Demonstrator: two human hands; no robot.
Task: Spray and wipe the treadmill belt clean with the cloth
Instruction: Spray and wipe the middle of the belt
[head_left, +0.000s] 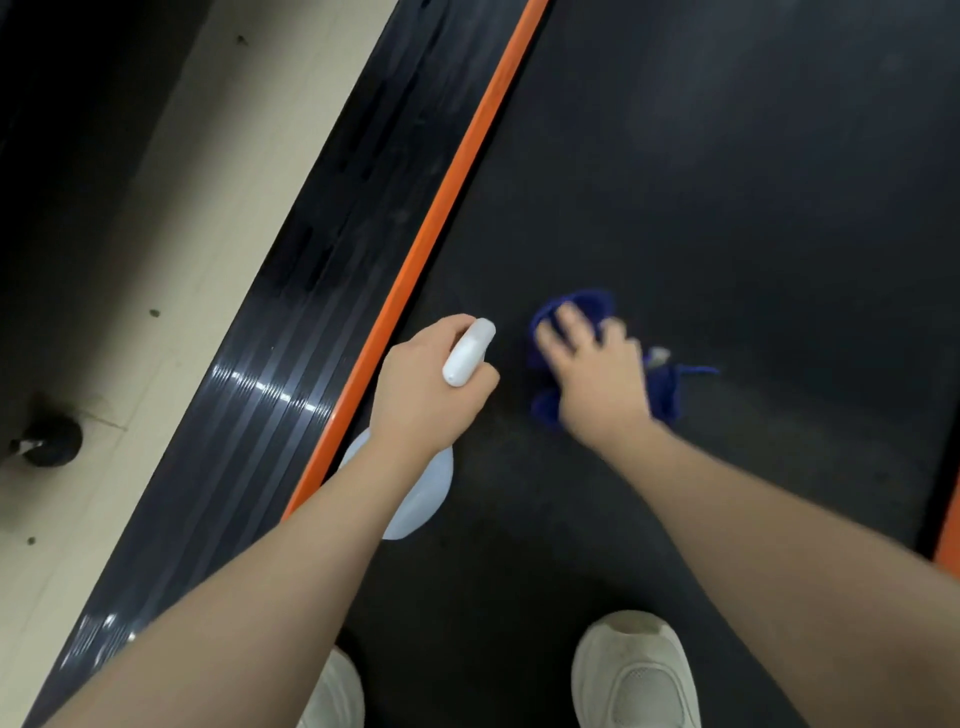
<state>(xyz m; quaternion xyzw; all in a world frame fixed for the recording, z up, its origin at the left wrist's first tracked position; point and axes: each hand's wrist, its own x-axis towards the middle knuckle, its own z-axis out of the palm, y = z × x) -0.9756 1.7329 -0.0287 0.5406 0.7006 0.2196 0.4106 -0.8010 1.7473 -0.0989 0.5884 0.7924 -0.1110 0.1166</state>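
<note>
A dark, matte, finely grained treadmill belt (701, 182) fills most of the view, bordered on its left by a narrow, smooth orange strip (457, 171). Beyond the strip lies a glossy black side rail (291, 332), ribbed lengthwise and catching bright glints. A white plastic spray bottle (415, 493) is held above the belt's left edge by the left hand (426, 384), whose fingers are curled round the neck below the rounded white nozzle head (467, 352); the translucent, rounded body shows beneath the wrist. A crumpled blue cloth (571, 306), soft and fuzzy, is pressed flat against the belt under the right hand (597, 369), whose fingers are spread and fairly straight, though blurred. Two pale mesh-topped shoes (631, 675) are planted on the belt at the bottom. A pale, speckled floor (156, 234) lies to the left.
</note>
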